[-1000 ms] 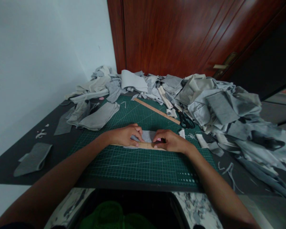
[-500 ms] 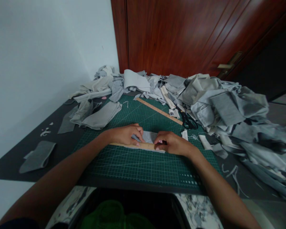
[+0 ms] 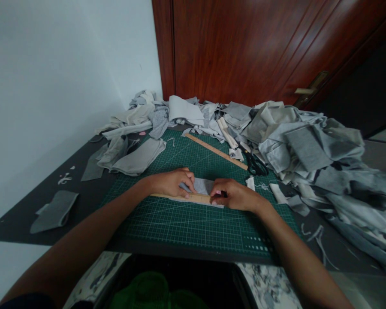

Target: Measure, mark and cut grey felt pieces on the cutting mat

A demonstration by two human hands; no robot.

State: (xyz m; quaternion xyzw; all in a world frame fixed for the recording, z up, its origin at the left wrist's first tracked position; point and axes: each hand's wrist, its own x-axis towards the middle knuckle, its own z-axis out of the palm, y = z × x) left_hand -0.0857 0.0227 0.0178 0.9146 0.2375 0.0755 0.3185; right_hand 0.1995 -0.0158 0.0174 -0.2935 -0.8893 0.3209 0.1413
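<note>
A grey piece of cloth [image 3: 204,185] lies on the green cutting mat [image 3: 186,227] in front of me, with a wooden ruler [image 3: 197,198] across its near part. My left hand [image 3: 175,183] presses down on the ruler and cloth, thumb and forefinger spread apart. At the ruler's right part, my right hand [image 3: 231,194] has its fingers pinched together over the cloth. A small pinkish spot shows between those fingers; its kind is too small to tell.
A second wooden ruler [image 3: 215,150] lies slantwise farther back, beside black-handled scissors [image 3: 256,165]. Heaped cloth scraps [image 3: 305,141] line the back and right. More grey pieces [image 3: 140,159] lie at left, and a folded grey piece [image 3: 55,211] sits near the left edge.
The whole view has shifted slightly. My right fingertips have moved a little along the ruler's edge; the left hand stays pressed in place.
</note>
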